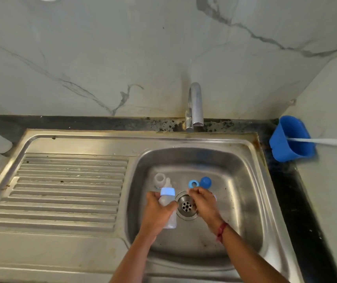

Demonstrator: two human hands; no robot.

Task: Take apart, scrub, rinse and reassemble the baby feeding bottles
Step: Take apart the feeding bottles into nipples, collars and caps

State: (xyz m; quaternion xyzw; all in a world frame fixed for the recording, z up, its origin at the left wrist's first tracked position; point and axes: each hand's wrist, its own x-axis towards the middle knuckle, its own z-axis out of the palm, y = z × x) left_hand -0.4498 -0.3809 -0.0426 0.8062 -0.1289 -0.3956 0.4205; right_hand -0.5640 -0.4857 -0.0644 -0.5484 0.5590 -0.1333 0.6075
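Gripping the bottle in my closed left hand, neck toward upper frame; my right hand, curled, apparently empty, sits just right.

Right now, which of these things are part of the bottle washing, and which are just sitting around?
Part of the job: bottle in the left hand; right hand; blue ring; blue cap; clear bottle; teat; brush.

Lying about: blue holder; tap.

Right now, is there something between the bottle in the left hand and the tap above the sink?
Nothing visible. The bottle in the left hand has open basin up to the tap; the loose blue ring and cap lie aside, to the right.
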